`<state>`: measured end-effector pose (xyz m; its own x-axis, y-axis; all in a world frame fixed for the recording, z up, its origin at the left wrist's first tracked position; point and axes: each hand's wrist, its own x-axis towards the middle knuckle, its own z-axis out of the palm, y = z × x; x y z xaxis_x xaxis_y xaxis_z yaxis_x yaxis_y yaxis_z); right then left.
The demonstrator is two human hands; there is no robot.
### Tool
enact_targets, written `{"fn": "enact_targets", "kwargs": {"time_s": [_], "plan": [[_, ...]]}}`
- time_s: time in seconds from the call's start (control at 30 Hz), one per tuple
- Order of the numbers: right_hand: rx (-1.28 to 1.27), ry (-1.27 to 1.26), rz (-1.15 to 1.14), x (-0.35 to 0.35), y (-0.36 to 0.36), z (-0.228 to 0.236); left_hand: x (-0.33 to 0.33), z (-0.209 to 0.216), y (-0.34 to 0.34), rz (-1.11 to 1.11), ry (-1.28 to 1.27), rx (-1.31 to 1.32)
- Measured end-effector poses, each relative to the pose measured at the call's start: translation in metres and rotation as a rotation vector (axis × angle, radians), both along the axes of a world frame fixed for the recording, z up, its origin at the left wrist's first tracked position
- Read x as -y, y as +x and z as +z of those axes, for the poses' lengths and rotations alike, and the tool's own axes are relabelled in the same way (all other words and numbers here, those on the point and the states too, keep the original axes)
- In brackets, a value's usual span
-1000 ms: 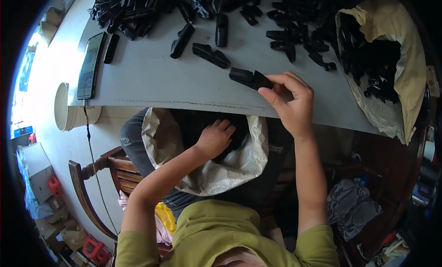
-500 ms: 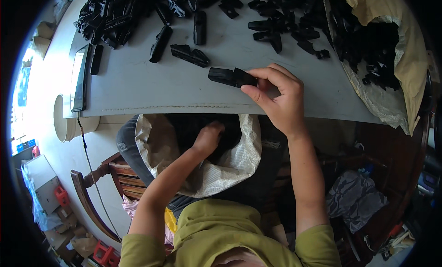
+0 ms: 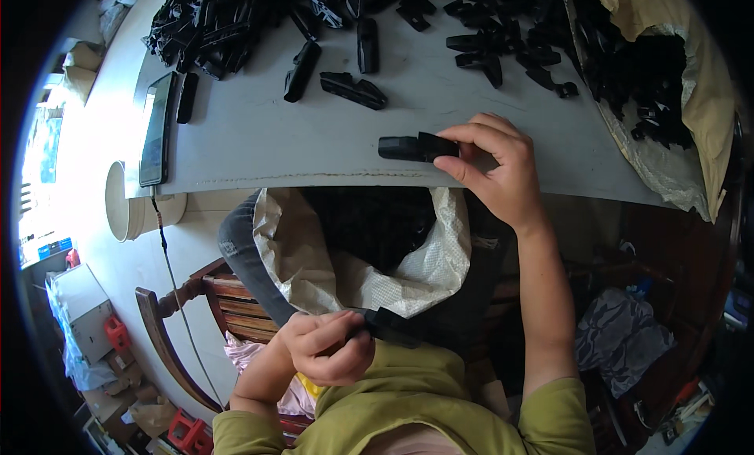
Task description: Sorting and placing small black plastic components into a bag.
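Note:
Between the thumb and fingers of my right hand point(image 3: 499, 164) is a black plastic part point(image 3: 404, 147), held level just over the table near its front edge. My left hand point(image 3: 326, 347) is closed on a second black part point(image 3: 390, 326), close to my body and just in front of the white woven sack point(image 3: 424, 278). That part's shape is partly hidden by my fingers. The sack lies open on my lap under the table edge, with dark pieces point(image 3: 377, 227) inside. Beyond my right hand, a long black part point(image 3: 353, 90) lies on the table.
A heap of black parts point(image 3: 208, 27) covers the table's far left, and hooked black pieces point(image 3: 479, 62) lie far right. Another open sack point(image 3: 695, 125) holds black pieces at the right. A phone point(image 3: 157, 129) with a cable rests at the left edge, above a white bucket point(image 3: 118, 204).
My left hand has come out of the lap sack and back toward my body, now with a black part in it. My right hand keeps its part over the table. The view has shifted slightly.

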<state>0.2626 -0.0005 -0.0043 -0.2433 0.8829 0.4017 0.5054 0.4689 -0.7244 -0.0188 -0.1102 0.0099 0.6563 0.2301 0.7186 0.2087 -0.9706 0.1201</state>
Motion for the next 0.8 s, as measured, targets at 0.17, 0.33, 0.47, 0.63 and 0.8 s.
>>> {"fn": "enact_targets", "kwargs": {"time_s": [0.17, 0.33, 0.47, 0.63, 0.8], "plan": [[0.134, -0.068, 0.124, 0.019, -0.010, 0.014, -0.002, -0.001, 0.000, 0.053, -0.027, 0.097], [0.028, -0.135, 0.153, 0.043, -0.020, 0.022, -0.023, 0.011, 0.020, 0.219, -0.857, 0.449], [-0.024, 0.003, 0.132, 0.052, -0.049, 0.043, -0.034, 0.007, 0.042, 0.007, -1.338, 0.876], [0.140, 0.170, 0.063, 0.047, -0.059, 0.047, -0.056, 0.014, 0.055, 0.066, -1.441, 0.635], [0.124, 0.064, -0.219, 0.017, -0.034, 0.039, -0.130, 0.016, 0.047, 0.594, -0.550, 0.171]]}}
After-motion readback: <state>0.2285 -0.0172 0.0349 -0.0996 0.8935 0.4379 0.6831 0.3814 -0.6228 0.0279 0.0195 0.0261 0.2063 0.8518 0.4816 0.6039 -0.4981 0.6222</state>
